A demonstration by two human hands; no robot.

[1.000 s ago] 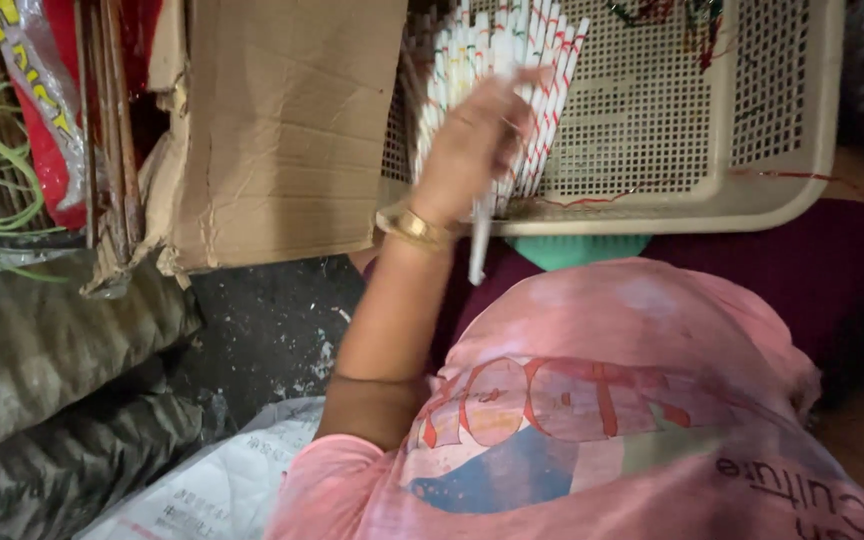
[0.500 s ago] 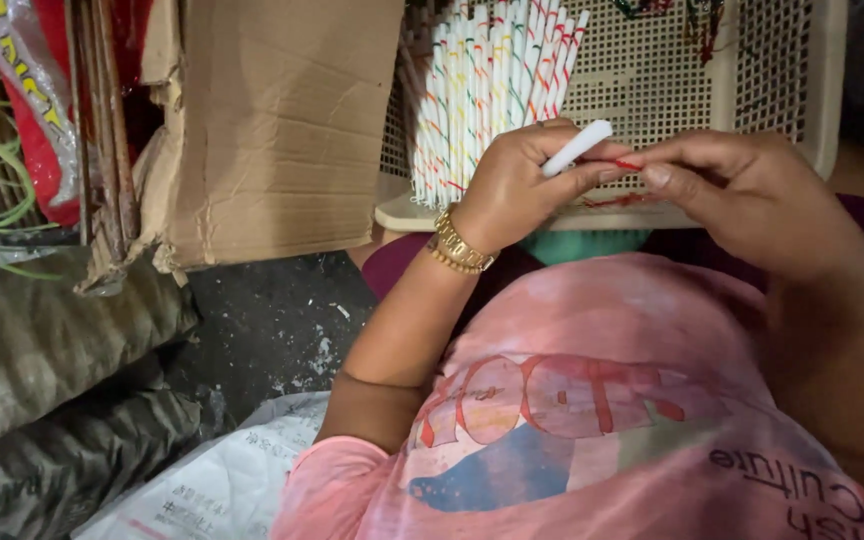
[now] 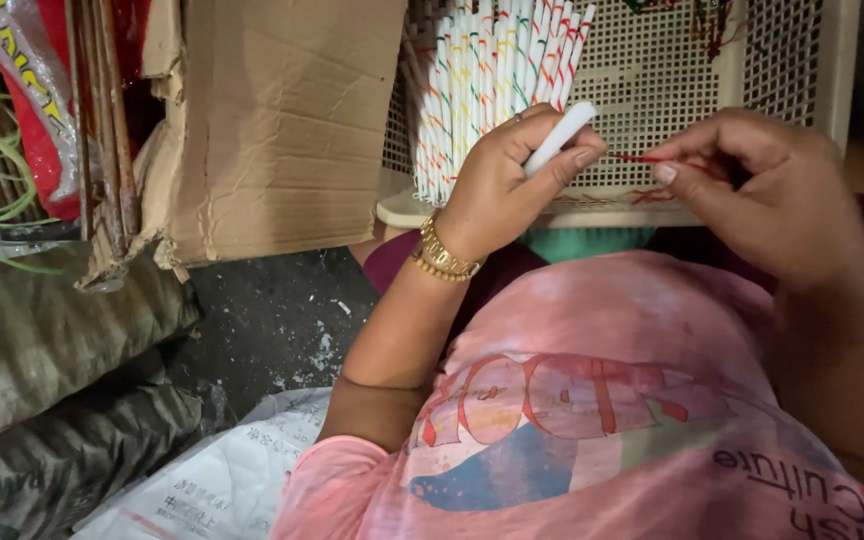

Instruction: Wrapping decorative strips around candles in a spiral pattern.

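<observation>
A: Since the earlier frame, what moved?
B: Right hand (image 3: 772,195) drew apart, pinching red thread (image 3: 642,158).
A: Left hand (image 3: 512,180)?
B: Closed on white stick (image 3: 560,138).
A: Tray (image 3: 652,80) contents?
B: Striped sticks (image 3: 492,70), bundled left.

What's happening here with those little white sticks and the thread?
A person in a pink shirt sits over a perforated cream tray. The left hand pinches one plain white stick, tilted upward, while the right hand holds a red thread stretched toward the stick's tip. A bunch of white sticks already striped with coloured thread lies in the tray, and a cardboard box stands to the left.
</observation>
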